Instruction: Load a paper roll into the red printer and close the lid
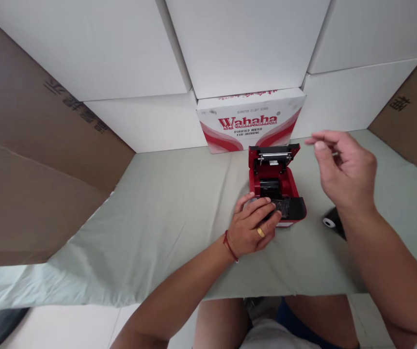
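Note:
A red and black receipt printer [296, 209] sits on the cloth with its lid [274, 154] raised. Inside its red bay lies a dark roll [269, 186]. My left hand [254, 225], wearing a gold ring and a red cord bracelet, grips the front of the printer, its fingers spread over the black front part. Something shiny and clear [284, 207] shows by the fingertips. Raised to the right of the lid, my right hand [346, 167] touches nothing. Its index finger reaches left, the thumb is just below, the other fingers curl in, and I see nothing held.
A black object with a white round end [328, 222] lies beside my right forearm, partly hidden. Behind the printer leans a Wahaha water carton [250, 127] against stacked white boxes [150, 121]. Brown cardboard [48, 160] walls in the left, more cardboard [412, 111] the right. Pale green cloth [172, 194] covers the table.

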A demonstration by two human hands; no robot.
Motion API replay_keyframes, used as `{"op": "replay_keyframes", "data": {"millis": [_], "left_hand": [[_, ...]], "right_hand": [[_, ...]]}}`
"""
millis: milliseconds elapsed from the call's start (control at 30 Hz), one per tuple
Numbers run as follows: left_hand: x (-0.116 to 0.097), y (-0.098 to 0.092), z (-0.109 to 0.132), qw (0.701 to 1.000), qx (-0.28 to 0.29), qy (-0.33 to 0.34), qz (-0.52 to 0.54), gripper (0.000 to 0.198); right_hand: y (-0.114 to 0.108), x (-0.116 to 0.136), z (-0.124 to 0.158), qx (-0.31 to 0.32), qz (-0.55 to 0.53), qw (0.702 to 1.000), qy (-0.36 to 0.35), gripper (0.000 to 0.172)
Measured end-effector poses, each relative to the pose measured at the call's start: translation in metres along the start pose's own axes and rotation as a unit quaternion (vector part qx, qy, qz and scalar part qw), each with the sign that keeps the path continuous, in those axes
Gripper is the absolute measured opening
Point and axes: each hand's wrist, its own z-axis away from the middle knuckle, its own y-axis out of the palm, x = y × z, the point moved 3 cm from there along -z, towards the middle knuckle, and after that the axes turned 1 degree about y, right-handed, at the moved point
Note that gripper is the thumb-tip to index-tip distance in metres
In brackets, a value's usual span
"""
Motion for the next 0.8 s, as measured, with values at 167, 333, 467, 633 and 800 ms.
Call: {"op": "replay_keyframes", "data": {"millis": [167, 333, 467, 633, 800], "left_hand": [[0.001, 0.000, 0.000, 1.000, 0.017, -0.012, 0.017, 0.042], [-0.002, -0.002, -0.003, 0.999, 0.002, 0.025, -0.034, 0.031], [-0.005, -0.003, -0.005, 0.999, -0.014, 0.022, -0.041, 0.035], [-0.006, -0.003, -0.005, 0.999, -0.007, 0.014, -0.048, 0.030], [-0.005, 0.000, 0.001, 0.999, -0.001, 0.009, -0.047, 0.037]], "right_hand": [[0.032, -0.023, -0.008, 0.064, -0.061, 0.996, -0.019, 0.052], [0.024, -0.018, 0.021, 0.067, -0.068, 0.992, -0.080, 0.041], [0.012, -0.020, 0.046, 0.081, -0.062, 0.987, -0.123, 0.036], [0.011, -0.026, 0.062, 0.094, -0.088, 0.975, -0.182, 0.035], [0.012, -0.024, 0.065, 0.117, -0.048, 0.978, -0.166, 0.034]]}}
